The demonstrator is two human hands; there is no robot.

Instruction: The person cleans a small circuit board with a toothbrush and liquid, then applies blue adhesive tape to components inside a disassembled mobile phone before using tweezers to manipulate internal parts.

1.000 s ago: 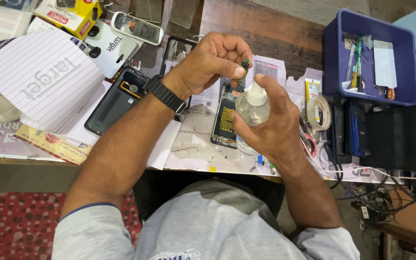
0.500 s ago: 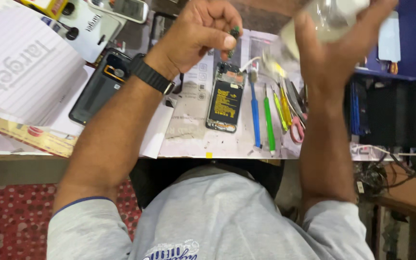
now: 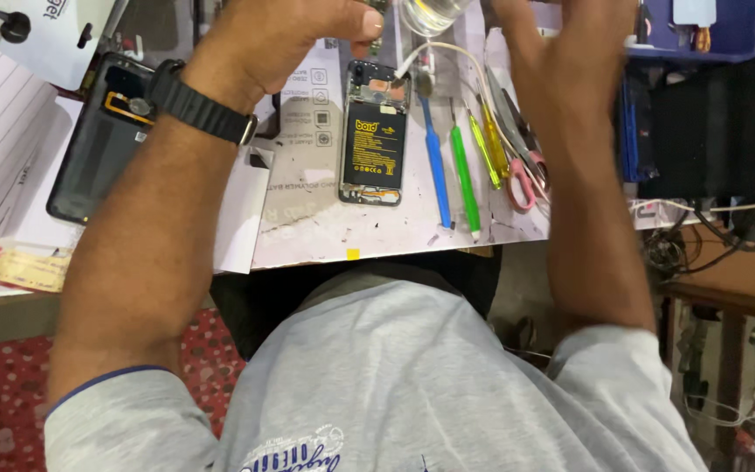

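- My left hand (image 3: 299,35) is raised above the opened phone (image 3: 376,131), its fingers (image 3: 356,22) pressed together in a pinch on a small dark-green part (image 3: 377,10) that pokes out at the top edge of the view; held up like this, it seems to me, so it sits close to the bottle
- My right hand (image 3: 570,52) is up beside it, to the right of the phone, and blurred; the fingers run out of the picture, so I cannot tell how far they are open or whether they grip anything
- The clear bottle (image 3: 430,13) shows only as its lower part, just above the phone's top end, between my two hands; whether my right hand carries it I cannot make out
- The phone lies back-off on the counter (image 3: 325,227), its black battery facing up, likely so the insides stay reachable
- Right of the phone lie a blue tool (image 3: 436,166), a green tool (image 3: 463,175) and pink-handled scissors (image 3: 522,175), side by side within easy reach
- Left of the phone rests a dark back cover (image 3: 98,149)
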